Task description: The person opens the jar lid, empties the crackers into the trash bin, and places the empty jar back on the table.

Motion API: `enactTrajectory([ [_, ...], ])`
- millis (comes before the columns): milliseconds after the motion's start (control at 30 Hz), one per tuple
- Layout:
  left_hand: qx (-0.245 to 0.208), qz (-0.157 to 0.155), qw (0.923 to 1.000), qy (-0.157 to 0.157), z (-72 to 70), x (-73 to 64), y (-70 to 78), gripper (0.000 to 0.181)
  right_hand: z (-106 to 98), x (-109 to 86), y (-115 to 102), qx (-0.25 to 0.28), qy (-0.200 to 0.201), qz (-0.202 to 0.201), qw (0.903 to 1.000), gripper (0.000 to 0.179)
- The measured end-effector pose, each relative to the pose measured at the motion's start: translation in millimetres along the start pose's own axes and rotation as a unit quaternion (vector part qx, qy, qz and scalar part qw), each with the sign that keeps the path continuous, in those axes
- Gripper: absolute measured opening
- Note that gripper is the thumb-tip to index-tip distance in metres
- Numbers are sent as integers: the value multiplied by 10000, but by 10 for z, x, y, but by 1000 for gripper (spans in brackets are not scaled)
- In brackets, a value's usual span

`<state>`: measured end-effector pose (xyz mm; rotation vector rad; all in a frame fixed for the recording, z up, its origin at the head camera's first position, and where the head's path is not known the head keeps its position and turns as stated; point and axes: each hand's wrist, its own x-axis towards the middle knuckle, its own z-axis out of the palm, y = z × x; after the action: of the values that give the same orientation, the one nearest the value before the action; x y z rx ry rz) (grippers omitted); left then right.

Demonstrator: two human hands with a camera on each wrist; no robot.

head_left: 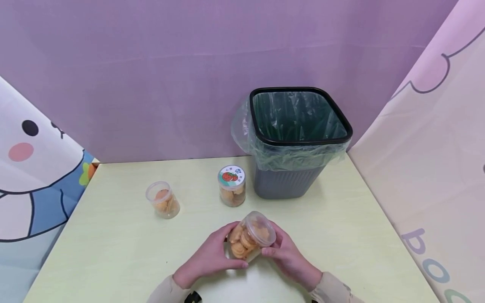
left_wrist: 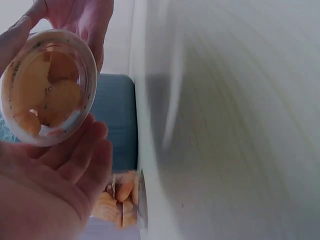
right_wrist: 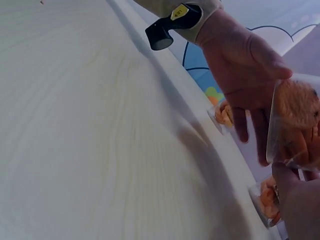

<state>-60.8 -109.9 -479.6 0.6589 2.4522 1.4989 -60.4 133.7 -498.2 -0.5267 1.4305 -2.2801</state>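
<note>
Above the near part of the table, both hands hold a clear plastic jar of cookies, tilted so that its translucent round top leans up and to the right. My left hand grips its lower left side, thumb at the base and fingers behind. On the other side, my right hand has its thumb by the rim and its fingers round the back. The left wrist view looks onto the jar's round bottom, cookies showing through. In the right wrist view, the left fingers lie along the jar's end.
A second cookie jar with a tomato-printed lid stands beyond the hands. Farther left stands another clear cookie jar. A grey trash bin with a green liner and black rim stands at the back right, before a purple cloth backdrop.
</note>
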Motion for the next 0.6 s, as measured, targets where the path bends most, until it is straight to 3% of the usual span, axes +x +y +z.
enactTrajectory([
  [200, 335, -315, 9983, 370, 68, -10, 54, 91, -22, 15, 4, -9, -135, -28, 9999, 77],
  [433, 832, -157, 9935, 760, 162, -6, 101, 89, 21, 50, -28, 147, 20, -106, 9998, 79],
  [600, 994, -391, 9907, 844, 206, -9, 155, 90, 83, 84, -77, 205, 199, -296, 9992, 77],
])
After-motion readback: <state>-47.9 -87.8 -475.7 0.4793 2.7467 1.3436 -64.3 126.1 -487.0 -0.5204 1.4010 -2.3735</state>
